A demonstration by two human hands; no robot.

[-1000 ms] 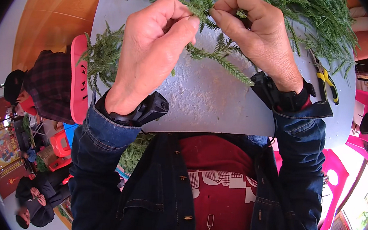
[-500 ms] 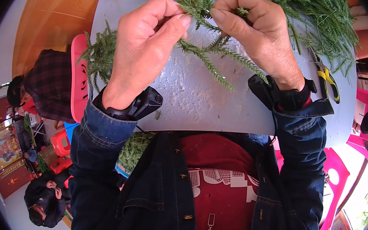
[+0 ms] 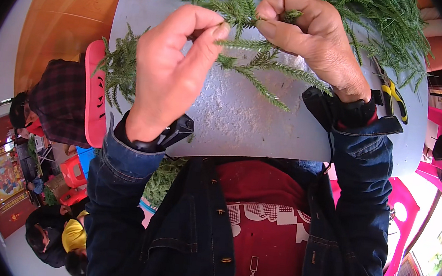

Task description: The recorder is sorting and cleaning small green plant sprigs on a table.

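Above the pale table (image 3: 231, 139) I hold a green needle-leaved sprig (image 3: 257, 69) between both hands. My left hand (image 3: 171, 69) is closed, thumb and forefinger pinched at the sprig's left side. My right hand (image 3: 317, 46) pinches it from the other side, with thumb and forefinger together and a short green tip (image 3: 292, 16) showing among its curled fingers. Several side shoots hang from the sprig toward me. Exactly what each fingertip presses on is partly hidden.
A heap of similar sprigs (image 3: 386, 21) covers the far side of the table. More sprigs (image 3: 123, 65) lie at the left edge, by a pink chair (image 3: 94, 94). Yellow-handled pliers (image 3: 395, 96) rest at right. White crumbs are scattered over the tabletop. Other people (image 3: 59, 104) are at left.
Both hands have shifted slightly toward me with the sprig, and its hanging shoots have swung a little right. At lower left, a person in yellow has come into view beside one in black.
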